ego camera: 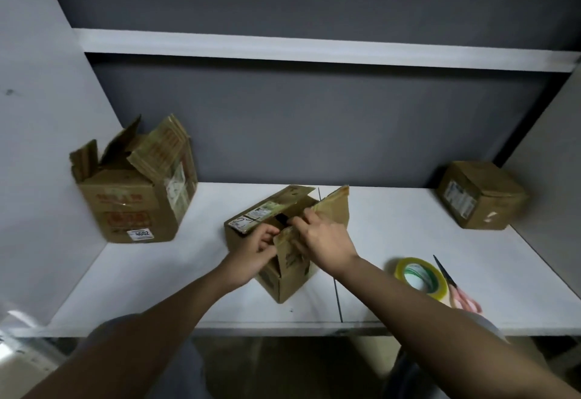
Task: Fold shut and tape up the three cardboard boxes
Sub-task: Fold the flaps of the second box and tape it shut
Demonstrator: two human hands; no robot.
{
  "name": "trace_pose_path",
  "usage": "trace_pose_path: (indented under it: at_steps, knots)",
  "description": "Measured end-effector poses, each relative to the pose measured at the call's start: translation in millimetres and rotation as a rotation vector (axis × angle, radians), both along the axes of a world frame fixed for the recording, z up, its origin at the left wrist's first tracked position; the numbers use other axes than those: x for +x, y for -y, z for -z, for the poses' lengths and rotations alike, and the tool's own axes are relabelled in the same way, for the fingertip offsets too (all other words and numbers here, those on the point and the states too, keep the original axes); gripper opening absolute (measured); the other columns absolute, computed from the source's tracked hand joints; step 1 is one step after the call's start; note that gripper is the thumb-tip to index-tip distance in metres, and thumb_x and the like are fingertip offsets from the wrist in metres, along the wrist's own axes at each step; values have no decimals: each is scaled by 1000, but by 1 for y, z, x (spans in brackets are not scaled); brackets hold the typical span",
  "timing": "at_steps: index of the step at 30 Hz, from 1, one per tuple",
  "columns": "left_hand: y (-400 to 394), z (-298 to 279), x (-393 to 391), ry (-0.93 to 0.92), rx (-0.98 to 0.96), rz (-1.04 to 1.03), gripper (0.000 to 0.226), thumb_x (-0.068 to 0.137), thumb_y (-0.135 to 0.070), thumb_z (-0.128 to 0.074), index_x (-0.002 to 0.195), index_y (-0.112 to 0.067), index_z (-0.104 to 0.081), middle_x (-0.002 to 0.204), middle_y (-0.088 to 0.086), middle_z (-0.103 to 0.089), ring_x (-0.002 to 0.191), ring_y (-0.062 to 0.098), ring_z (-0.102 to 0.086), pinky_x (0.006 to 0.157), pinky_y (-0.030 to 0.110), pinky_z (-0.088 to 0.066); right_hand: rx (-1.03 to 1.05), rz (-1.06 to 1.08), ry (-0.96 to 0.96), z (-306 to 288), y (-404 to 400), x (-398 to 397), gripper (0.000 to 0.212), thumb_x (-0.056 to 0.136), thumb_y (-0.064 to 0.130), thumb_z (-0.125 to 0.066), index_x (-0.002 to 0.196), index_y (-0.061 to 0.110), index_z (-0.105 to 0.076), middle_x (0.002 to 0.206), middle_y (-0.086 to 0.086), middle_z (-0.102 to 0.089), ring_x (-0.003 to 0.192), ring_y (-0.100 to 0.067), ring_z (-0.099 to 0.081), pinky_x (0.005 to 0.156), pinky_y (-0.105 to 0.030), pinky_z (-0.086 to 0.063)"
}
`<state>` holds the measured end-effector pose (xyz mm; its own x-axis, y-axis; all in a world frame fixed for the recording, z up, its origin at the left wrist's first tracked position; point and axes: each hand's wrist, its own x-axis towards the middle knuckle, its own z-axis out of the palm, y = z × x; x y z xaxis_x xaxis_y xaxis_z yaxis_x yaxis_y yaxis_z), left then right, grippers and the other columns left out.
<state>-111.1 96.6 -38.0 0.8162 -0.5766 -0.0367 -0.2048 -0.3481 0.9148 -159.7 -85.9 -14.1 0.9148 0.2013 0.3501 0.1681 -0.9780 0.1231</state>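
Note:
A small cardboard box (283,282) stands in the middle of the white table (188,273) with its top flaps up. My left hand (251,255) grips the near flap from the left side. My right hand (323,241) holds the same flap from the right, fingers curled over its edge. The far flap and the right flap still stand up. A larger box (132,207) with open, ragged flaps sits at the back left. A third box (479,194) with its top folded shut sits at the back right.
A roll of clear tape (421,276) with a yellowish rim lies right of the middle box. Pink-handled scissors (456,288) lie just beyond it. A white shelf (314,49) runs overhead. Grey walls close in left, right and behind.

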Motion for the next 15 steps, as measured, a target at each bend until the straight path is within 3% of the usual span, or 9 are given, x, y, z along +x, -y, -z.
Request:
trace_pose_path:
  at_steps: [3,6,7,9,12,15]
  knots:
    - [7,5,-4,-2,22,-71,30,89,-10,-62,112,-23,-49,101,2,-65,95,19,-65,83,31,-51,7,29,102,-2,-1,12,78,72,45,-75,138,16,-45,115,-10,-52,103,-31,-53,76,-38,-41]
    - [15,3,4,-10,-51,-199,10,90,-6,-60,97,-11,-57,99,14,-67,94,29,-64,85,41,-51,46,27,-148,-9,8,31,89,76,46,-71,149,24,-26,144,-5,-38,134,-26,-32,105,-42,-28]
    - [16,2,5,-16,-57,-212,7,91,-5,-59,94,-11,-57,96,15,-67,90,28,-64,81,39,-50,52,20,-269,-12,13,38,85,78,44,-70,148,26,-27,149,-2,-33,139,-24,-25,111,-43,-20]
    - [15,2,7,-34,-73,-220,11,93,-6,-56,88,-16,-55,90,12,-66,80,20,-64,73,35,-50,57,9,-397,-17,20,46,68,82,36,-66,143,28,-37,149,-1,-36,137,-24,-27,111,-42,-19]
    - [9,-1,8,3,-56,-246,13,94,-10,-55,87,-21,-55,87,8,-66,82,21,-65,76,40,-53,78,-18,-320,-22,24,53,45,88,30,-59,132,27,-50,141,-1,-46,131,-24,-36,107,-40,-24]
    - [-1,-5,18,162,24,-325,10,93,-11,-57,94,-21,-57,88,2,-65,86,21,-63,78,32,-49,180,-54,-277,-24,25,55,27,90,28,-59,117,24,-60,128,-1,-56,122,-23,-47,100,-35,-34]
